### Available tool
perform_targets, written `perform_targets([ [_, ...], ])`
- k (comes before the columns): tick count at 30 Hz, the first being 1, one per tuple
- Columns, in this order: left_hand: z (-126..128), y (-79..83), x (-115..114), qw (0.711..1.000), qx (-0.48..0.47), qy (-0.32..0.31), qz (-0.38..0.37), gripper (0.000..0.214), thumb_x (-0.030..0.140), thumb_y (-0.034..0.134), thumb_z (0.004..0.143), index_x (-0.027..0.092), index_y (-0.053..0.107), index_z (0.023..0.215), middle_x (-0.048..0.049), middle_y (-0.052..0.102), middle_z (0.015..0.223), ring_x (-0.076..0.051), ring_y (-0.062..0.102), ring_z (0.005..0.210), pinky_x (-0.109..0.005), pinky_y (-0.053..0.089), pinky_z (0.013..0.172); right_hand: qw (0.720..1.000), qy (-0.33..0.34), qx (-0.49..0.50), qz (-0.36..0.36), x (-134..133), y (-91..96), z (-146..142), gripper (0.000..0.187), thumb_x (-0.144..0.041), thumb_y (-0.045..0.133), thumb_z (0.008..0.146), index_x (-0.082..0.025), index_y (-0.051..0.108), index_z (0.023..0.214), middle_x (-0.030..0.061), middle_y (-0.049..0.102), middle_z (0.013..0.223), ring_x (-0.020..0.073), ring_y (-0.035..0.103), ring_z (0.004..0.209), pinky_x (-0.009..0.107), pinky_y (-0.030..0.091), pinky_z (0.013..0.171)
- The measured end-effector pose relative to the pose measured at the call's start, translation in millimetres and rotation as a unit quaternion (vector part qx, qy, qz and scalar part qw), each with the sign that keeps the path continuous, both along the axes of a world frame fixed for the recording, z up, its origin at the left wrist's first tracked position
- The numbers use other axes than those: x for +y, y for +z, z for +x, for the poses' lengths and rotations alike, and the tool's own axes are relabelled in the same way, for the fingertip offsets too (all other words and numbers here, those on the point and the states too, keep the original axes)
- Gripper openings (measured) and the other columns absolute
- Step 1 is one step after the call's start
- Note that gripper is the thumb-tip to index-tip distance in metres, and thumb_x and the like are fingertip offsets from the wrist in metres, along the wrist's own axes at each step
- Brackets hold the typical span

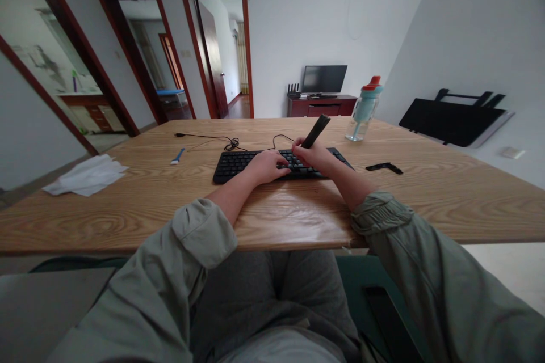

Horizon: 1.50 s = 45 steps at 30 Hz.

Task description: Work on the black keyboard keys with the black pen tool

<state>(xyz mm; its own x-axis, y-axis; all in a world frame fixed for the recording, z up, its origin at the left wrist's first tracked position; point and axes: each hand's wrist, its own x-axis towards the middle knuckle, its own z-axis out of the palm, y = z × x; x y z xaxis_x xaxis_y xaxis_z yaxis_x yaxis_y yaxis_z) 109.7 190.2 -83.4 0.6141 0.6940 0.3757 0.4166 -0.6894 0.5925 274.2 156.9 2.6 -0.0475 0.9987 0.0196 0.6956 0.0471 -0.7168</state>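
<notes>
A black keyboard [236,167] lies on the wooden table in front of me, its cable loosely looped behind it. My left hand [269,167] rests on the middle of the keys, fingers spread and holding nothing. Over the right part of the keyboard, my right hand [313,156] is closed around a black stick-like tool [317,130], held like a pen and slanting up to the right. The tool's lower end is hidden by the fingers and keys, so its exact kind does not show.
A small blue-and-white brush [177,156] and crumpled white cloth or paper [87,174] lie to the left. On the right are a bent black strip [384,168] and a clear water bottle [363,110] with a red-topped lid. A black phone-like device [392,317] lies on the green seat.
</notes>
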Motion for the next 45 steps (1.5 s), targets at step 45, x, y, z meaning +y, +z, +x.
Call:
perform_targets([
  [45, -3.4, 17.0, -12.0, 0.962, -0.24, 0.116, -0.049, 0.023, 0.032, 0.068, 0.085, 0.02, 0.069, 0.105, -0.002, 0.071, 0.087, -0.012, 0.063, 0.074, -0.024, 0.05, 0.073, 0.996, 0.033, 0.08, 0.037, 1.0, -8.6, -1.0, 0.048, -0.064, 0.062, 0.082, -0.022, 0.061, 0.107, -0.0015, 0.061, 0.074, 0.0094, 0.049, 0.045, 0.023, 0.034, 0.041],
])
